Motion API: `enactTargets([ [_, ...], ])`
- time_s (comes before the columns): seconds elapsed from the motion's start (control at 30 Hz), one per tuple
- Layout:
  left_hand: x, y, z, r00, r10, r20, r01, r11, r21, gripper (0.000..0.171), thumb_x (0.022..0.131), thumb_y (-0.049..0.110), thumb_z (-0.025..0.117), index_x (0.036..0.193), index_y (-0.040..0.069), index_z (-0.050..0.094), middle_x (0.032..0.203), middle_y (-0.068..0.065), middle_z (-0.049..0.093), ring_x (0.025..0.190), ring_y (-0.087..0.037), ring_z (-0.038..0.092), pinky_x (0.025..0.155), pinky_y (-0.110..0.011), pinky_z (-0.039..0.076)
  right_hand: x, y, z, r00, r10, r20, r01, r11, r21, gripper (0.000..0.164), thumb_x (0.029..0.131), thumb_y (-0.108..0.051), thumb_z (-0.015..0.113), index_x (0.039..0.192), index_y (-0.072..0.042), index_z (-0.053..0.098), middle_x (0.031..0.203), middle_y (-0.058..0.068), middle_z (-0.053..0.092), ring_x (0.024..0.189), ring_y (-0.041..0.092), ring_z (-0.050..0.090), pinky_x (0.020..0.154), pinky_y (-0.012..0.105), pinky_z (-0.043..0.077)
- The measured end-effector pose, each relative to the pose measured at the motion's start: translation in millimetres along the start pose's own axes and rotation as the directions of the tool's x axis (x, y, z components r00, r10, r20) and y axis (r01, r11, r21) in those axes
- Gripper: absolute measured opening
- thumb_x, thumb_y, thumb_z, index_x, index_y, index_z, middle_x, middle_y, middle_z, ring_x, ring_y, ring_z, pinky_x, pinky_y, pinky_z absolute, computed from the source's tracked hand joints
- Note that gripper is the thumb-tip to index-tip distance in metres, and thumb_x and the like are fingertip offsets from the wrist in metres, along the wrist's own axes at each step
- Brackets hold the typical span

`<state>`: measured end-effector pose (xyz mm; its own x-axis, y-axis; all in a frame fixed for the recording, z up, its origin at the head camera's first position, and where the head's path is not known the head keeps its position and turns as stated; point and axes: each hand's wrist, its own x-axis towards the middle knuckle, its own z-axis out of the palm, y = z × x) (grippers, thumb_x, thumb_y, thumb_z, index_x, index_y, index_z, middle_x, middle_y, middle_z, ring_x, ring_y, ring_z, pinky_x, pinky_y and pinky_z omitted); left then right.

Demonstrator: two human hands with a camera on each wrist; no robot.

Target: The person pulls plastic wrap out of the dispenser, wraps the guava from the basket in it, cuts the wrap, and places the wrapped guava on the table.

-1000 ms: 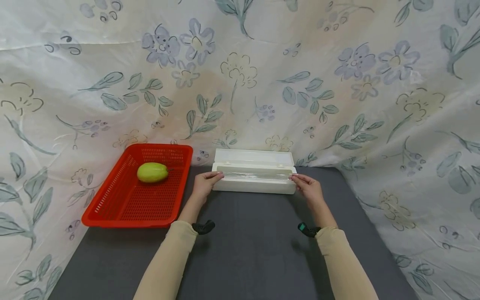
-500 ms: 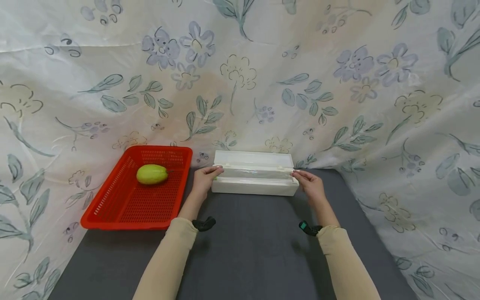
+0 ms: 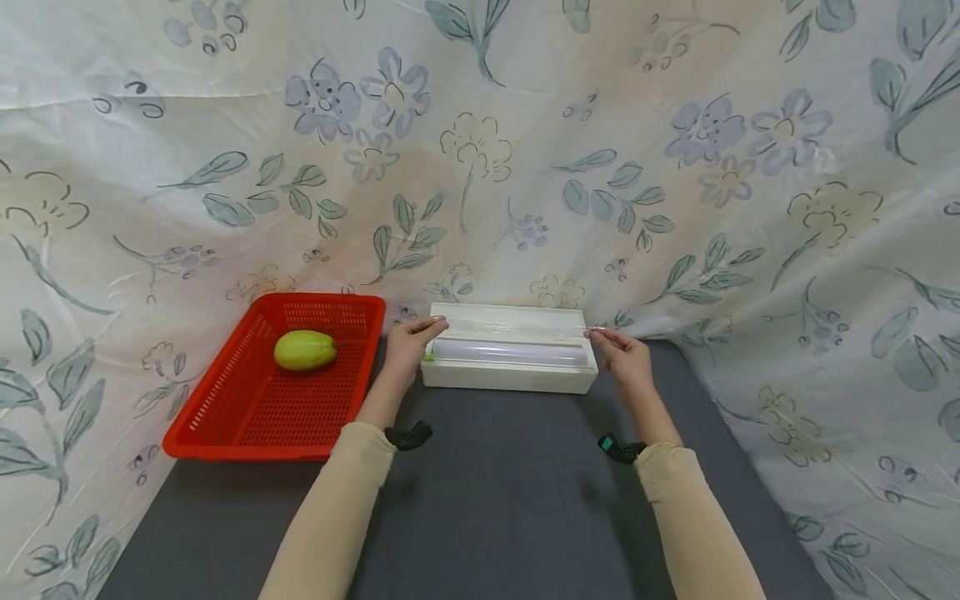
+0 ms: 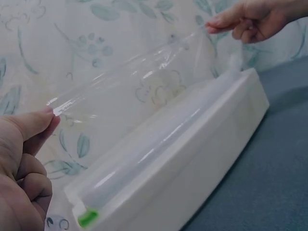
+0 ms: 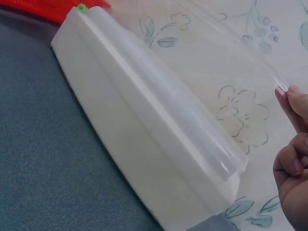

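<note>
Apparently, the step in hand is the pulling-out of cling film [image 4: 163, 60] from its white dispenser box [image 3: 510, 379]; the left hand [image 3: 407, 346] pinches one end of the film's free edge between thumb and finger; the right hand [image 3: 627, 363] pinches the other, so the edge spans taut above the roll [image 3: 510, 353]; the box sits with its lid open on the dark grey table [image 3: 495, 500], near a red perforated basket [image 3: 247, 452] where a yellow-green oblong fruit [image 3: 304, 350] lies; the next move likely calls for an even pull from both sides, neither end slipping.
</note>
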<state>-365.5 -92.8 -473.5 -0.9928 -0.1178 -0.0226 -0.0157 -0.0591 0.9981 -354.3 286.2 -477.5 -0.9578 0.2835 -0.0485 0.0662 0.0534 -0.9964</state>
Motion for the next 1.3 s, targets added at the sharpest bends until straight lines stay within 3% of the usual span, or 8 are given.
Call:
enactTargets([
  [0.23, 4.7, 6.2, -1.2, 1.000, -0.001, 0.000, 0.001, 1.000, -0.012, 0.033, 0.095, 0.018, 0.083, 0.124, 0.002, 0.078, 0.129, -0.014, 0.075, 0.130, -0.029, 0.062, 0.117, -0.047, 0.045, 4, -9, 2, 1.000, -0.017, -0.005, 0.017, 1.000, 0.017, 0.028, 0.099, -0.030, 0.077, 0.121, -0.012, 0.077, 0.093, -0.023, 0.077, 0.068, 0.008, 0.045, 0.071, 0.025, 0.042],
  [0.47, 7.5, 9.1, -0.6, 1.000, 0.009, -0.001, -0.009, 1.000, 0.015, 0.034, 0.095, 0.019, 0.082, 0.125, 0.004, 0.078, 0.130, -0.012, 0.075, 0.130, -0.027, 0.063, 0.115, -0.042, 0.047, 6, -13, 3, 0.999, -0.023, -0.022, 0.024, 0.999, 0.029, 0.014, 0.099, -0.026, 0.077, 0.111, -0.018, 0.078, 0.093, -0.022, 0.076, 0.066, 0.007, 0.045, 0.068, 0.025, 0.041],
  [0.9, 10.5, 24.8, 3.7, 0.999, -0.033, -0.015, 0.033, 0.999, 0.024, 0.034, 0.093, 0.027, 0.085, 0.120, 0.007, 0.080, 0.125, -0.012, 0.076, 0.126, -0.032, 0.062, 0.118, -0.051, 0.043, 7, -22, 0, 0.999, -0.037, -0.019, 0.038, 0.998, 0.052, 0.022, 0.098, -0.027, 0.079, 0.116, -0.015, 0.079, 0.092, -0.021, 0.078, 0.060, 0.006, 0.041, 0.063, 0.023, 0.040],
  [1.07, 10.4, 33.0, 4.5, 1.000, -0.010, -0.011, 0.011, 0.999, 0.030, 0.033, 0.094, 0.026, 0.085, 0.121, 0.007, 0.080, 0.125, -0.012, 0.076, 0.123, -0.029, 0.063, 0.116, -0.051, 0.044, 8, -29, 1, 0.998, -0.062, -0.011, 0.063, 0.996, 0.068, 0.027, 0.099, -0.025, 0.078, 0.121, -0.010, 0.078, 0.092, -0.020, 0.079, 0.058, 0.007, 0.039, 0.061, 0.023, 0.038],
  [1.3, 11.6, 44.3, 7.2, 0.999, 0.002, -0.036, 0.000, 0.997, 0.074, 0.034, 0.093, 0.030, 0.085, 0.121, 0.009, 0.081, 0.125, -0.010, 0.076, 0.123, -0.026, 0.064, 0.115, -0.048, 0.045, 11, -39, 1, 0.996, -0.084, -0.015, 0.085, 0.992, 0.094, 0.016, 0.099, -0.024, 0.077, 0.113, -0.017, 0.080, 0.091, -0.018, 0.079, 0.057, 0.008, 0.038, 0.059, 0.024, 0.034],
])
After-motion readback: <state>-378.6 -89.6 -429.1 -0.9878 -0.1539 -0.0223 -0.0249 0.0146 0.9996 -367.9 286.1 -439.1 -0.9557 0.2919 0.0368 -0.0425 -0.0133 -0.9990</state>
